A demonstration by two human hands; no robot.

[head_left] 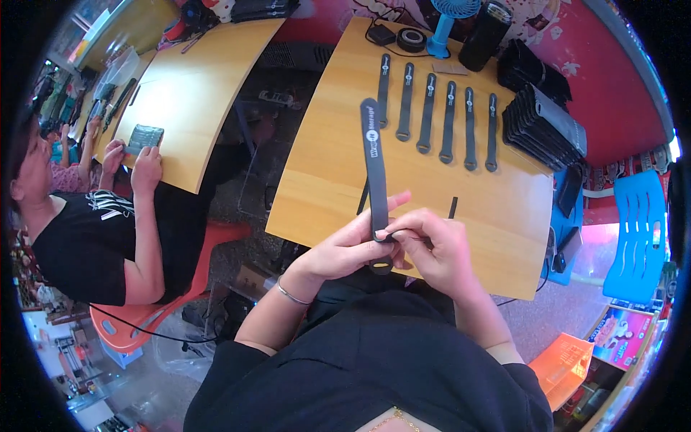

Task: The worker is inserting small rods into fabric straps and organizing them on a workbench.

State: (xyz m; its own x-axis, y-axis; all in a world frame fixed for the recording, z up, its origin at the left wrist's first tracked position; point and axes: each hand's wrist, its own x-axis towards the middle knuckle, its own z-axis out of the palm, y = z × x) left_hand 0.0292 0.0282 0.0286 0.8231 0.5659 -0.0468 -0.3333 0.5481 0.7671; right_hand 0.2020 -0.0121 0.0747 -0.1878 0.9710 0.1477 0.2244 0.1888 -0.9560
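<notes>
A dark grey hook-and-loop style strap (pixel 377 180) with white print stands up from my hands, its rounded end pointing away from me. Fingers of my left hand (pixel 338 252) are closed round its lower part, and the slotted loop end (pixel 381 266) sticks out below them. Thumb and forefinger of my right hand (pixel 440 252) pinch the strap's edge just above that loop; whether they also hold a thin strip there is hard to make out. Past my hands, several matching straps (pixel 426 115) lie side by side in a row, loops toward me.
Stacked black folded pouches (pixel 543 126) stand at the table's right. A blue fan (pixel 440 36), a black cylinder (pixel 486 34) and a roll of tape (pixel 412 39) line the back. One narrow dark strip (pixel 453 207) lies beyond my right hand. Another person (pixel 93 230) works at the left table.
</notes>
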